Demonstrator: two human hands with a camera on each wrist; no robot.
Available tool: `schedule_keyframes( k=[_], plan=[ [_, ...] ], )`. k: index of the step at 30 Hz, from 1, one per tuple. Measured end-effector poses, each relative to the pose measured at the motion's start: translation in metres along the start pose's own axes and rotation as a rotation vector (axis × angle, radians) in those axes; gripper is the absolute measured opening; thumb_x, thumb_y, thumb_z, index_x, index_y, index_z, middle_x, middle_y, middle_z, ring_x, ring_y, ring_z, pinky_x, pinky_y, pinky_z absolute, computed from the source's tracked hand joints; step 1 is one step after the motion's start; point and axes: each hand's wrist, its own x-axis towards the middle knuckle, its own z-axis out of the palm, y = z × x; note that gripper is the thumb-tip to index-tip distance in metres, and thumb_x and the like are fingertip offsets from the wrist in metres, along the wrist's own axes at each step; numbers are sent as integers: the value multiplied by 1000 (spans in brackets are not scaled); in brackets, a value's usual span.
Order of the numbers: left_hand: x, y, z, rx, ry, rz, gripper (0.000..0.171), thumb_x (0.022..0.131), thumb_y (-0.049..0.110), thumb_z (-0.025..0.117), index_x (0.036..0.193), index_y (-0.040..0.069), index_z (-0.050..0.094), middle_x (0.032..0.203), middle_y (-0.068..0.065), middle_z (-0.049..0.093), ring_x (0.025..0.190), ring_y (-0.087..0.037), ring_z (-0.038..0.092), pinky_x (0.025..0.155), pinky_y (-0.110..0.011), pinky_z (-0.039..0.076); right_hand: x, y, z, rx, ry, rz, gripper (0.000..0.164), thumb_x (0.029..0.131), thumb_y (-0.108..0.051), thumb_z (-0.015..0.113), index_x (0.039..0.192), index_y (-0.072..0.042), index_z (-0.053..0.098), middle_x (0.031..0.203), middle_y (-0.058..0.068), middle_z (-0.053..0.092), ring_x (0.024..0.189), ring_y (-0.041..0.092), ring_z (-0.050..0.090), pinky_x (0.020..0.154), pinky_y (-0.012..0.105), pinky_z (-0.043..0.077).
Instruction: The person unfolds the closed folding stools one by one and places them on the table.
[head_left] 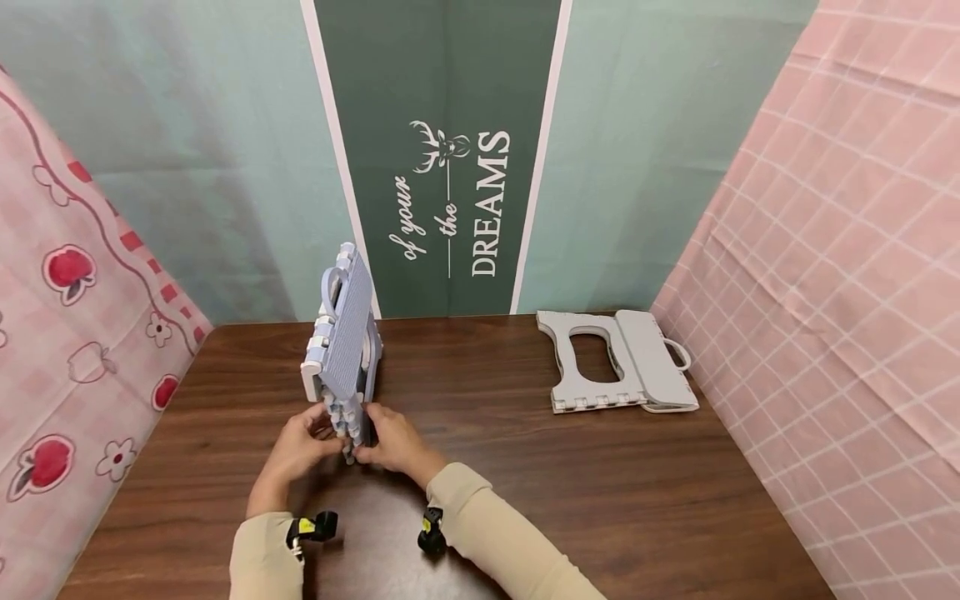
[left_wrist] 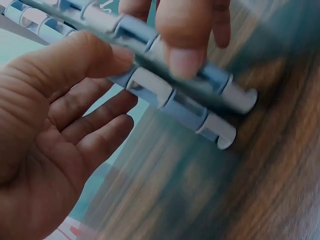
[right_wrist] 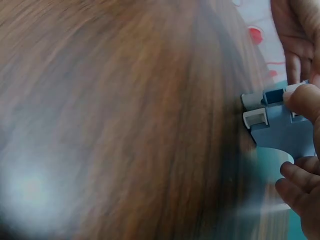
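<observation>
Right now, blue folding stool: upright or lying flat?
Upright. In the head view the blue stool rises steeply above the table, left hand and right hand at its lower hinges.

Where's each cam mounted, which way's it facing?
Head: on head, forward and down over blue stool, white stool, table; left hand, right hand, sleeves show.
Left wrist: on that wrist, toward the blue stool's hinges; both hands partly show.
Right wrist: on that wrist, mostly at table, blue stool far right; both hands partly show.
Wrist views share blue stool and both hands.
</observation>
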Motion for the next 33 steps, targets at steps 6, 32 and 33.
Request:
schedule_keyframes(
  k=[6,32,33],
  plan=[
    [-8,-3,-4,19,8,-11,56,71,-10,72,122,-12,49,112,-26,57,101,-20,55,86,-29,45,-6,-2,4,-30,10,-9,66,69,-27,77,126,-7,50,111,7,61,93,17,60,78,22,46],
    [-8,-2,2,177,163,23,47,73,-6,69,117,-4,53,101,-20,61,92,-13,57,79,-22,46,-10,14,-10,-18,83,64,60,66,-33,78,118,-12,55,95,5,67,80,19,63,65,25,48],
    [-8,-3,2,183,161,19,47,73,-6,68,117,-4,53,102,-20,61,93,-16,57,79,-22,46,-11,15,-10,-11,77,75,61,66,-34,77,119,-13,55,95,5,67,80,19,63,64,25,48]
  ],
)
